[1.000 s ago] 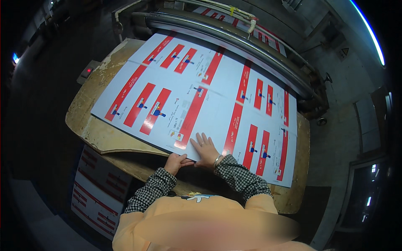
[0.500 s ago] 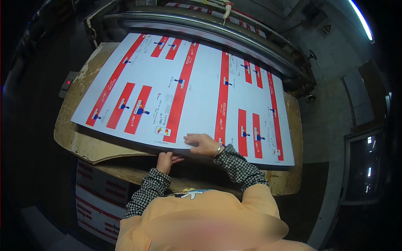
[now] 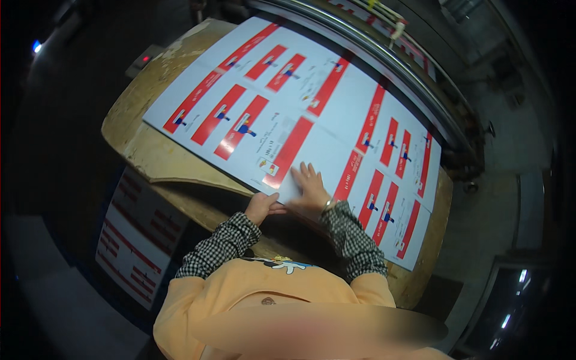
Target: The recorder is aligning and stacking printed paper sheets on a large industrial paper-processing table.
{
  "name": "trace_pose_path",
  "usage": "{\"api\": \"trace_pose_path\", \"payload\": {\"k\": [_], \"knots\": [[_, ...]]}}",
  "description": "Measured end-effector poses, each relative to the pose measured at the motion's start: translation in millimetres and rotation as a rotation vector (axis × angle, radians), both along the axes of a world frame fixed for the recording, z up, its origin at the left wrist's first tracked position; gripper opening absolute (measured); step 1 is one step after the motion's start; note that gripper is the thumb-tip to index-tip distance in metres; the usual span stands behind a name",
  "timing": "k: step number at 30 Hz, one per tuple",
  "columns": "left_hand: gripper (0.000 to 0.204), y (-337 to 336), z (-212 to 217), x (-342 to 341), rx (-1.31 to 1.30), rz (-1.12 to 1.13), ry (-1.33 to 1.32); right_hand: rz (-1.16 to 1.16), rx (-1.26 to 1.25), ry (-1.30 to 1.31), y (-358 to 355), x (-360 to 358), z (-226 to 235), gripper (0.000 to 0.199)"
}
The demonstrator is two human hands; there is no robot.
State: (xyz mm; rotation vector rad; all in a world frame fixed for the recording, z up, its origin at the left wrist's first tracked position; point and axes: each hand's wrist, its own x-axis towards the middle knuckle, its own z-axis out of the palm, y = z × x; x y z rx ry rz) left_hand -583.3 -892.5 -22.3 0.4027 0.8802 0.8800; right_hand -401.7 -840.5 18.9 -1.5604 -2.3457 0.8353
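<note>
A large white printed sheet (image 3: 300,120) with red bars and small blue marks lies across a wooden board (image 3: 150,153). My right hand (image 3: 309,187) rests flat on the sheet near its front edge, fingers spread. My left hand (image 3: 261,207) pinches the sheet's near edge from below, just left of the right hand. Both sleeves are black-and-white checked, under an orange top.
A machine with long metal rollers (image 3: 384,54) runs along the far side of the board. A stack of similar printed sheets (image 3: 135,240) sits lower at the left. A small box with a red light (image 3: 144,60) is at the board's far left.
The view has swung, so the sheet now runs slanting from upper left to lower right. Both hands stay at the sheet's near edge, the right hand still flat on it.
</note>
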Motion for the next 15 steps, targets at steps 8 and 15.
{"api": "trace_pose_path", "payload": {"k": [8, 15], "knots": [[0.028, 1.6, 5.4, -6.0, 0.097, -0.201, -0.020, 0.180, -0.171, 0.039, -5.3, 25.6, 18.2, 0.060], [0.029, -4.0, -32.8, -1.4, -0.037, -0.005, 0.104, 0.052, -0.141, 0.276, -12.5, 24.1, 52.2, 0.036]]}}
